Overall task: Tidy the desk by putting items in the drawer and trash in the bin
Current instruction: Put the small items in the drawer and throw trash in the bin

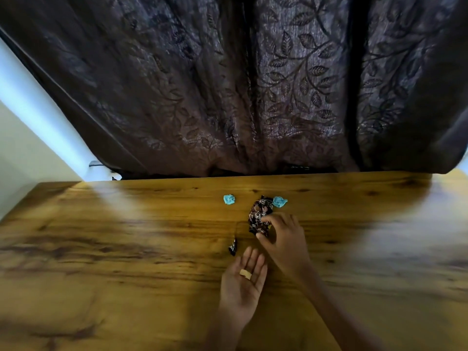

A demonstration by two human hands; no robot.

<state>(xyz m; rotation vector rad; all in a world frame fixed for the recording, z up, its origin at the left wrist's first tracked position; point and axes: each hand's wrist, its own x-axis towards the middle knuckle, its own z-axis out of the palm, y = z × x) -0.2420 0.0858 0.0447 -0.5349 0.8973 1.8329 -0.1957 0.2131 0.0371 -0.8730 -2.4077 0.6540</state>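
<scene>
Right hand (281, 236) is pinching the crumpled dark-brown printed snack wrapper (259, 216) on the wooden worktop (126, 249), thumb at its near end, fingers on top. Left hand (244, 277) sits just nearer than the wrapper, palm up, fingers straight, holding nothing; tan plaster on one finger. Two scrunched light-blue paper balls: one (279, 201) touching the wrapper's far end, the other (229, 199) off to its left. Small torn dark scrap (233, 248) near-left. I'd scoop everything into that flat palm, one bin trip.
</scene>
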